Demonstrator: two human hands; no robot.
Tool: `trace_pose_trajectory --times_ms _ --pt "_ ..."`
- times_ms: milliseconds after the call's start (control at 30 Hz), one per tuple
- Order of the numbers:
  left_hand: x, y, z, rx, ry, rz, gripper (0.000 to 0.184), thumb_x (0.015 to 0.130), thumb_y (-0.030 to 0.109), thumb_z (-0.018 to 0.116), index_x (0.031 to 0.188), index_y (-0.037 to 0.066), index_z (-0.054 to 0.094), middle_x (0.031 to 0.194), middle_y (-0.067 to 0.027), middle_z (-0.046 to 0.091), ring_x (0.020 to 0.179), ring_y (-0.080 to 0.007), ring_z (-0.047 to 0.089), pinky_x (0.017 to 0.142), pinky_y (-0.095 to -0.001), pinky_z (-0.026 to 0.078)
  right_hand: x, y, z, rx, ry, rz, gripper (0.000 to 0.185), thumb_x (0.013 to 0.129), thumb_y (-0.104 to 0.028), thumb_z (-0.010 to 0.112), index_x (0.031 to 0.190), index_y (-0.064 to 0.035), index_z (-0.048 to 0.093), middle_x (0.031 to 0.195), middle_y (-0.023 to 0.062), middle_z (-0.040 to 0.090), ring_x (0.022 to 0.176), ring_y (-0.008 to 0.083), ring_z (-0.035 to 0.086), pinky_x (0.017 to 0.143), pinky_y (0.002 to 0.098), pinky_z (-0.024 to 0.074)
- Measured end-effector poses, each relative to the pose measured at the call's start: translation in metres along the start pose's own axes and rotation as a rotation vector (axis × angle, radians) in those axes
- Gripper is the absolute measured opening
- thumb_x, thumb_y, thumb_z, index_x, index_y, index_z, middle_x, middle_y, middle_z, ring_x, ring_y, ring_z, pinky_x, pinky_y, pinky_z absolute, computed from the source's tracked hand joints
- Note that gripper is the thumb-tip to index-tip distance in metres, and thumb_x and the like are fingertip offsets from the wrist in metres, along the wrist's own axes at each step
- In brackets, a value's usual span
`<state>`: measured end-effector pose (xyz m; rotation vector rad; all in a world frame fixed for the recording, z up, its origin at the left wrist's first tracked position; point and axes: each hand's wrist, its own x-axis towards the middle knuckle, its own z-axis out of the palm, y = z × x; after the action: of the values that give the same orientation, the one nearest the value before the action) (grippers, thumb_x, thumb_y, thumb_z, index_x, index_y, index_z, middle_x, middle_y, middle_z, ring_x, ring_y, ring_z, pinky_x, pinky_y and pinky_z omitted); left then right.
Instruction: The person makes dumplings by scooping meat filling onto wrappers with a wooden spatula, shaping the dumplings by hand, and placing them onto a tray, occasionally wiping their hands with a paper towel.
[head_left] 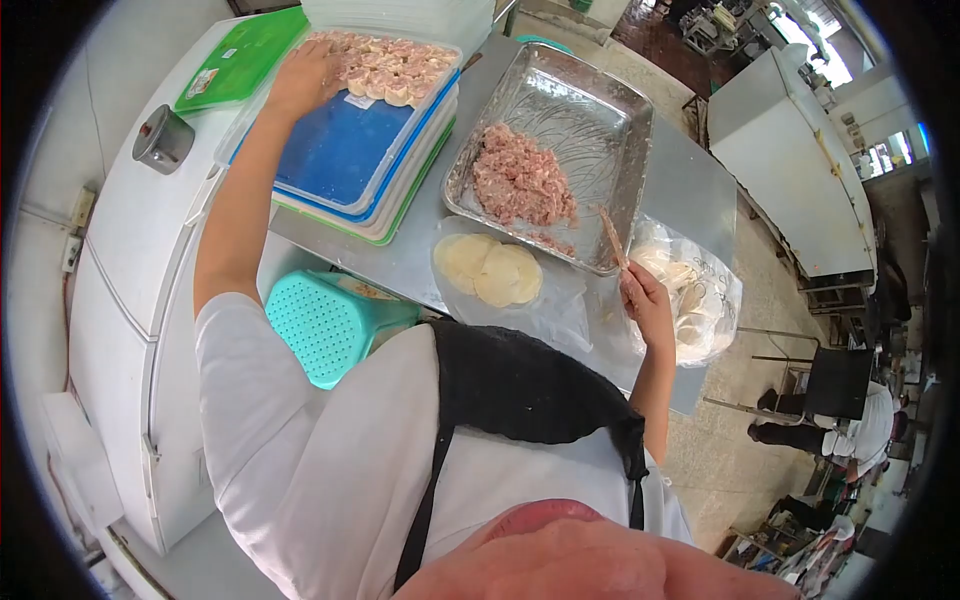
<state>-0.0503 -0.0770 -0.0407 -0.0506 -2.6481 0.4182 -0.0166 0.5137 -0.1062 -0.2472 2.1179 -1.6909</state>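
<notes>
My left hand [306, 76] reaches over the far left of a blue-lined plastic tray [335, 160]. Its bent fingers touch the end of the rows of meat-filled dumplings [395, 68], and whatever is under the fingertips is hidden. In my right hand [646, 297] is a thin, narrow spatula [613, 238], smeared with meat and pointing up beside a metal pan's corner. Raw ground meat [520, 178] lies heaped in the metal pan [625, 130]. Round dumpling wrappers [490, 268] overlap on plastic at the near table edge. More wrappers sit in a clear bag [695, 305] by my right hand.
The blue-lined tray rests on a stack of other trays. A green lid [245, 60] and a metal pot [163, 140] stand on the white freezer [165, 220] at left. A turquoise stool [320, 325] is below the table. At right are a chair [838, 383] and another person [865, 430].
</notes>
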Motion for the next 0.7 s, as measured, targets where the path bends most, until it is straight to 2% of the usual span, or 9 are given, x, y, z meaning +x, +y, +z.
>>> trace_pose_trajectory --times_ms 167,233,367,433,567,633,700 --pt "0.008 -0.014 -0.002 -0.067 -0.045 0.001 0.029 0.077 0.023 0.069 0.102 0.010 0.067 0.115 -0.0118 0.059 0.112 -0.0288 0.051 0.093 -0.0402 0.043 -0.001 0.008 0.007 0.014 0.051 0.013 0.031 0.094 -0.022 0.057 0.119 -0.0048 0.060 0.064 -0.0082 0.045 0.051 0.0007 0.036 0.045 0.0174 0.0270" --pt "0.011 -0.024 0.002 -0.210 0.040 0.027 0.027 0.077 0.022 0.068 0.099 0.008 0.066 0.110 -0.0116 0.061 0.107 -0.0300 0.054 0.091 -0.0402 0.044 -0.003 0.007 0.014 0.012 0.079 0.014 0.031 0.094 -0.022 0.057 0.119 -0.0047 0.060 0.064 -0.0082 0.045 0.051 0.0006 0.036 0.045 0.0174 0.0269" --pt "0.022 -0.038 0.010 -0.286 0.180 -0.014 0.022 0.077 0.022 0.068 0.093 0.008 0.067 0.107 -0.0113 0.062 0.104 -0.0317 0.054 0.091 -0.0410 0.044 -0.007 0.004 0.029 0.033 0.079 0.028 0.032 0.094 -0.021 0.057 0.121 -0.0041 0.059 0.064 -0.0082 0.045 0.051 0.0005 0.036 0.045 0.0173 0.0273" --pt "0.029 -0.039 -0.001 -0.266 -0.168 -0.067 0.030 0.076 0.016 0.068 0.105 0.009 0.064 0.121 -0.0121 0.058 0.111 -0.0312 0.053 0.098 -0.0413 0.041 -0.009 0.003 0.038 0.024 0.090 0.032 0.032 0.094 -0.021 0.057 0.121 -0.0040 0.058 0.063 -0.0082 0.045 0.050 0.0004 0.036 0.045 0.0172 0.0273" --pt "0.025 -0.050 0.020 -0.358 -0.180 -0.004 0.027 0.077 0.014 0.066 0.103 0.009 0.064 0.119 -0.0126 0.058 0.110 -0.0316 0.053 0.095 -0.0406 0.042 -0.013 0.002 0.057 0.032 0.122 0.039 0.031 0.094 -0.023 0.058 0.120 -0.0055 0.060 0.063 -0.0082 0.045 0.049 0.0000 0.036 0.044 0.0168 0.0276" --pt "0.024 -0.048 0.015 -0.432 -0.114 0.156 0.019 0.077 0.017 0.065 0.094 0.008 0.064 0.098 -0.0146 0.061 0.098 -0.0337 0.056 0.084 -0.0433 0.045 -0.013 0.004 0.065 0.029 0.132 0.035 0.031 0.094 -0.023 0.058 0.119 -0.0060 0.060 0.062 -0.0082 0.045 0.048 -0.0001 0.036 0.043 0.0168 0.0277" --pt "0.030 -0.052 0.005 -0.510 -0.080 0.135 0.019 0.078 0.017 0.064 0.094 0.007 0.063 0.097 -0.0149 0.062 0.095 -0.0345 0.057 0.082 -0.0435 0.046 -0.012 0.007 0.073 0.009 0.146 0.040 0.030 0.093 -0.024 0.059 0.119 -0.0071 0.061 0.062 -0.0079 0.046 0.049 0.0000 0.036 0.043 0.0171 0.0279"
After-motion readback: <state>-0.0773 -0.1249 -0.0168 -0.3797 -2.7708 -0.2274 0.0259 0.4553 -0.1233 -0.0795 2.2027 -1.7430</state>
